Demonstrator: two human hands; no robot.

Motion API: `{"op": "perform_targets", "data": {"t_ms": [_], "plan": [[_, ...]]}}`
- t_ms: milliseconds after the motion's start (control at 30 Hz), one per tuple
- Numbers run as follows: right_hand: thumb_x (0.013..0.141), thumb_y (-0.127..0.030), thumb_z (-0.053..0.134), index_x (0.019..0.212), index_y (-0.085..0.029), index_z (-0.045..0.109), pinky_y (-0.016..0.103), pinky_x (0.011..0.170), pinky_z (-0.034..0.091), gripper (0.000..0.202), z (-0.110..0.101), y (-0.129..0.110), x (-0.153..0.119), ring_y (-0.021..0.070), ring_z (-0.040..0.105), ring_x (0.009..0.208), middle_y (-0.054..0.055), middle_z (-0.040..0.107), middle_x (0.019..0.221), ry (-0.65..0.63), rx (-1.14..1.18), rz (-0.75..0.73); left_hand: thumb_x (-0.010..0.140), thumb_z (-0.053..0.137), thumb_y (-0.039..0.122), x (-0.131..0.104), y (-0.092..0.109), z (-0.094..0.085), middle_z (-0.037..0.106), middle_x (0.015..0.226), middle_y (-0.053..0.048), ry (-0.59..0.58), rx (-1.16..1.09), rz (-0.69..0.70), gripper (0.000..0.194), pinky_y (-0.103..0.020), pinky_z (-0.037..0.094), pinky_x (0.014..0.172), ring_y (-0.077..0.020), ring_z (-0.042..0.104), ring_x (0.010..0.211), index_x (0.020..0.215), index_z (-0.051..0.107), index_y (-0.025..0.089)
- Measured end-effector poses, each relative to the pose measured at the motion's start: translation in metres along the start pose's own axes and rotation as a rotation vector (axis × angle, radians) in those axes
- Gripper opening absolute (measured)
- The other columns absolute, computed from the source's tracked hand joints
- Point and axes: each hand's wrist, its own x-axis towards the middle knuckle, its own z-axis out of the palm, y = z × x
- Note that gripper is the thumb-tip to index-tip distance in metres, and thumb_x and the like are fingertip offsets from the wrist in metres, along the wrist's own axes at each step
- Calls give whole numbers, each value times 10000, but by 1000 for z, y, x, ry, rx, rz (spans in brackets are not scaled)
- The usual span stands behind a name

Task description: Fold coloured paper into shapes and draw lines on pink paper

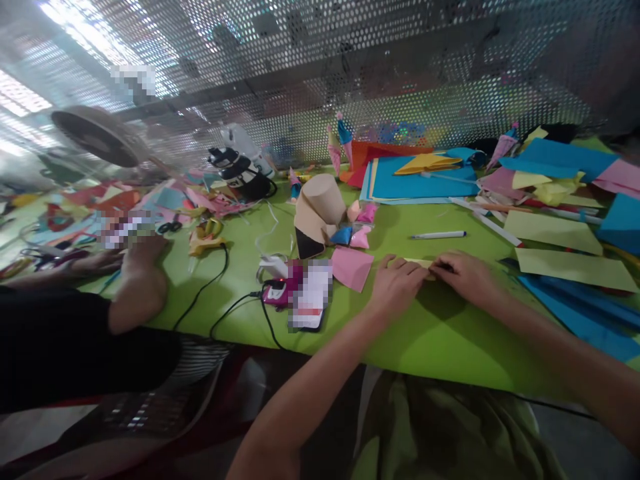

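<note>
Over on the left there's a round fan (97, 137), and a black-and-white bottle (245, 179) by the perforated screen (300, 80). Nearer the green tabletop's (390, 340) front edge — a phone (311, 300), right beside a purple device (286, 291) with a black cable (231, 312).

Small yellow paper (418, 262) — partly hidden — on green tabletop (385, 343)

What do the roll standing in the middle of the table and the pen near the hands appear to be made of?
The roll looks like matte paper or thin card, judging by its dull tan, wrapped surface. The pen seems smooth white plastic, by its pale, even barrel.
</note>
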Motion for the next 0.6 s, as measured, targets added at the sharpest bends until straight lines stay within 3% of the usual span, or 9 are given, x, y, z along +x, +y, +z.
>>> {"op": "perform_targets", "data": {"t_ms": [233,367,600], "plan": [[1010,-334,509,941,-218,710,342,737,465,243,-13,-1,-6,238,649,887,80,712,943,-40,22,-124,1053,418,208,1,2,3,745,1112,-28,-33,80,23,287,-410,438,948,-215,640,1009,1094,701,226],[950,-275,589,1002,-208,700,376,754,460,140,-18,-2,-14,270,630,908,92,705,964,-54,-130,-256,1025,441,160,2,3,-3,714,1123,-42,-68,43,-37,270,-376,459,886,-209,629,1000,1110,691,221],[949,-170,556,1018,-201,695,399,761,438,159,-13,-4,-15,283,624,902,95,706,952,-12,-287,-325,962,512,120,3,0,-3,684,1129,-46,-69,-80,-89,251,-362,496,871,-220,604,1055,1130,662,229]]}}
